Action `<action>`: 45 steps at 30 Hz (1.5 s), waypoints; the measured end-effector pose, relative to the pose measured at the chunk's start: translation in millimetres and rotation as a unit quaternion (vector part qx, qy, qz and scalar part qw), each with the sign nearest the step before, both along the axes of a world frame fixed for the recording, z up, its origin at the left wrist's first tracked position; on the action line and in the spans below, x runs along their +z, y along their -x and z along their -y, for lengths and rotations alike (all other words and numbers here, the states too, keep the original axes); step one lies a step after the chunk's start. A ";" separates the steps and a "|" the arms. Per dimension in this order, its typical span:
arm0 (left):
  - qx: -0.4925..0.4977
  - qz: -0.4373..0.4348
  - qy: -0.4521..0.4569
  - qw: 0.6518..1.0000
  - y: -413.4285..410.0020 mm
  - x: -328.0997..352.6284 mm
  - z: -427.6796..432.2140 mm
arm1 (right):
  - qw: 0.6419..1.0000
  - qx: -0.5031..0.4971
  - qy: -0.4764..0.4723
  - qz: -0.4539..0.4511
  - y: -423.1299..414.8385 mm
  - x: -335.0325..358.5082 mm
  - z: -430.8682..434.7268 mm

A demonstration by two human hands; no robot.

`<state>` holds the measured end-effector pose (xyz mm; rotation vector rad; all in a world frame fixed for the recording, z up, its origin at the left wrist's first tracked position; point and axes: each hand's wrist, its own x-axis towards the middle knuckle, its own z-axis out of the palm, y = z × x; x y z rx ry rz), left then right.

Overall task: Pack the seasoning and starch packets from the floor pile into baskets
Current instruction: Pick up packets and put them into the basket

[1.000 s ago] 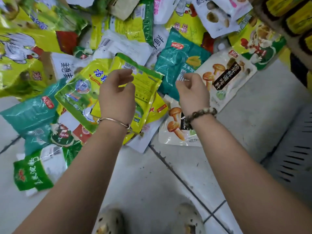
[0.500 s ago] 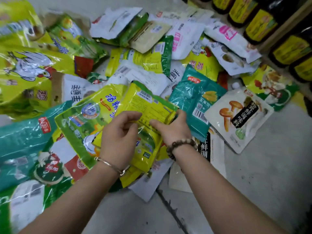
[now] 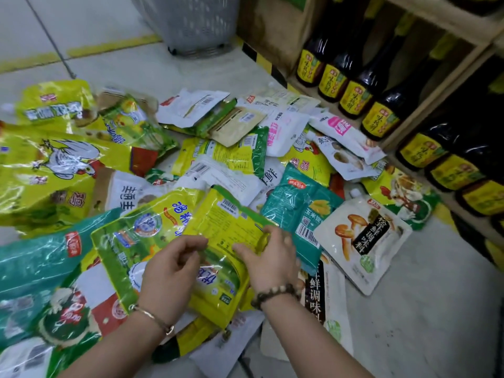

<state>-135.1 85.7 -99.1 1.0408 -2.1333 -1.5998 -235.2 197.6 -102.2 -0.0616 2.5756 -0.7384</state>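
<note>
Yellow packet (image 3: 229, 230) sits between both hands: right hand (image 3: 270, 260) pinches its right edge, and left hand (image 3: 169, 274) has its fingers curled on the left edge. It's lying on top of the floor pile (image 3: 68, 165), long side pointing away toward the grey basket (image 3: 191, 20), which is well past the pile.

From my right hand (image 3: 268, 264), the teal plastic packet (image 3: 289, 205) at twelve o'clock reads 玉米淀; the white mushroom-printed pouch (image 3: 381, 249) at three o'clock carries 鲜调味料 on its black panel; the yellow-green glossy packet (image 3: 147, 227) at ten o'clock says 鸡精; the dark glass bottles (image 3: 354, 96) at one o'clock wear yellow labels reading 味极鲜; the yellow foil packet (image 3: 226, 230) I grip shows a barcode, its print unreadable.
</note>
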 end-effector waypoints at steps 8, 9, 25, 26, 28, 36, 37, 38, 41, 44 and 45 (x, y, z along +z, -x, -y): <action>-0.044 0.121 0.136 0.982 20.3 10.3 17.6 | 0.943 -0.222 0.165 0.185 11.6 3.5 18.3; -0.059 0.153 0.123 0.979 24.3 11.8 19.4 | 0.930 -0.249 0.181 0.200 14.5 4.1 18.0; -0.011 0.021 -0.283 0.959 2.6 13.2 11.9 | 0.943 -0.119 0.292 0.111 6.2 12.6 10.0; -0.027 0.041 -0.271 0.961 1.2 12.3 8.2 | 0.935 -0.132 0.309 0.110 7.9 13.3 13.0; 0.000 0.044 -0.255 0.966 0.8 11.0 3.4 | 0.943 -0.111 0.302 0.080 14.7 15.5 19.8; 0.146 0.010 -0.228 0.963 -11.8 10.6 21.8 | 0.959 -0.105 0.216 0.150 50.3 3.6 36.1; 0.162 -0.002 -0.220 0.962 -12.3 13.1 23.2 | 0.959 -0.082 0.213 0.171 45.5 4.6 41.6; 0.178 -0.012 -0.208 0.962 -13.4 14.2 24.1 | 0.960 -0.057 0.204 0.181 39.9 4.7 46.9; 0.209 -0.023 -0.167 0.963 -19.2 16.2 26.6 | 0.971 -0.026 0.171 0.163 23.8 -4.6 58.9; 0.226 -0.021 -0.144 0.963 -31.9 13.7 31.5 | 0.968 -0.085 0.172 0.160 17.5 -6.8 61.8; 0.231 -0.019 -0.141 0.962 -35.6 14.0 33.3 | 0.978 -0.059 0.141 0.139 18.0 -7.4 61.4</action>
